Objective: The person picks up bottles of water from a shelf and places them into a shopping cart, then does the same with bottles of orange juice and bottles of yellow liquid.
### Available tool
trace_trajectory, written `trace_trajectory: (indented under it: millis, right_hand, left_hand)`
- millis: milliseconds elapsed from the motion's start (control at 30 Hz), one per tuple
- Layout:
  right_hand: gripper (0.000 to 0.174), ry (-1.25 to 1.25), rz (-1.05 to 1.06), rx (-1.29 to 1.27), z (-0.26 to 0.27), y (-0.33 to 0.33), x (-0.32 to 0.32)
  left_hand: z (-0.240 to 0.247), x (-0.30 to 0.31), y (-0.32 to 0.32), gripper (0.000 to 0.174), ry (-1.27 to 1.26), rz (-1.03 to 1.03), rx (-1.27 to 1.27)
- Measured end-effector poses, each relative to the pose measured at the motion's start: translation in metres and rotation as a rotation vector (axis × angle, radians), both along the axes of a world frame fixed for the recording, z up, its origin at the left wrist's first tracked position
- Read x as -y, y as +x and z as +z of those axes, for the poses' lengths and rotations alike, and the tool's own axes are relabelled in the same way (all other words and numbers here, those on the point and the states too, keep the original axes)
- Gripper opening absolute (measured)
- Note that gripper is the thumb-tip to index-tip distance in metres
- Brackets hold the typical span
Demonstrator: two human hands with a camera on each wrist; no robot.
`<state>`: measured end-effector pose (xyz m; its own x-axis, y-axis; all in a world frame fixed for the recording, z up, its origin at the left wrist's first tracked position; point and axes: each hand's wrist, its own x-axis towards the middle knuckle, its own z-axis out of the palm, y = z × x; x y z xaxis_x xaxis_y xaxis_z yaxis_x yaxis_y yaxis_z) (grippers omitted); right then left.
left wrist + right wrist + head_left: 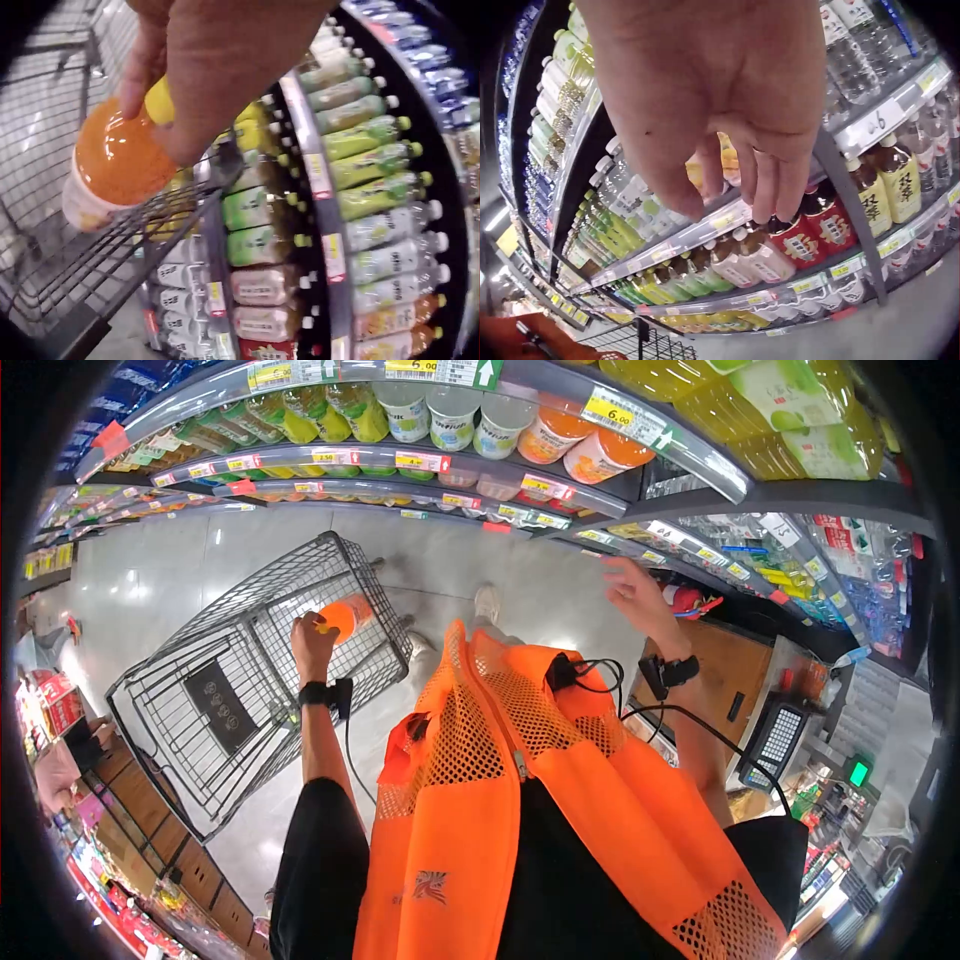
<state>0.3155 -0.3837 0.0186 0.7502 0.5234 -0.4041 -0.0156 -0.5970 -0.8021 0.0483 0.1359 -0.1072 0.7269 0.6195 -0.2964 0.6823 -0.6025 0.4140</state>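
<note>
My left hand (312, 644) grips a bottle of orange drink (348, 617) at its neck, in the head view. Its yellow cap (160, 102) shows between finger and thumb in the left wrist view, and the bottle hangs tilted, overlapping the wire basket of the shopping cart (215, 702). To the right, my right hand (640, 596) is raised near the shelf edge with nothing in it. Its fingers bend loosely downward in the right wrist view, in front of rows of bottled drinks (759, 259).
Shelves of bottled drinks (450, 420) with price strips run across the front and down the right. Grey floor (430, 550) lies between cart and shelves. A wooden cabinet (715, 680) and a keypad device (775, 742) stand at the right. Cables hang from both wrist bands.
</note>
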Motion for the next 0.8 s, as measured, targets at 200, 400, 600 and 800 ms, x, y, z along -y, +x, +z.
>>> trace_trajectory:
  millis: [200,400,600,800]
  right_hand:
    - [0.053,0.287,0.382,0.017,0.03,0.007,-0.093]
    - [0.078,0.676,0.591,0.402,0.072,-0.047,-0.211]
    - [0.087,0.597,0.443,0.338,0.1,-0.052,-0.218]
    - [0.064,0.728,0.2,-0.285,0.073,-0.051,-0.177]
  left_hand:
    - [0.23,0.067,0.039,0.015,-0.173,0.201,0.256]
    - [0.356,0.105,0.075,0.005,-0.268,0.049,0.346]
    - [0.369,0.123,0.107,0.018,-0.528,-0.08,0.409]
    - [0.325,0.126,0.11,0.047,-0.855,-0.104,0.574]
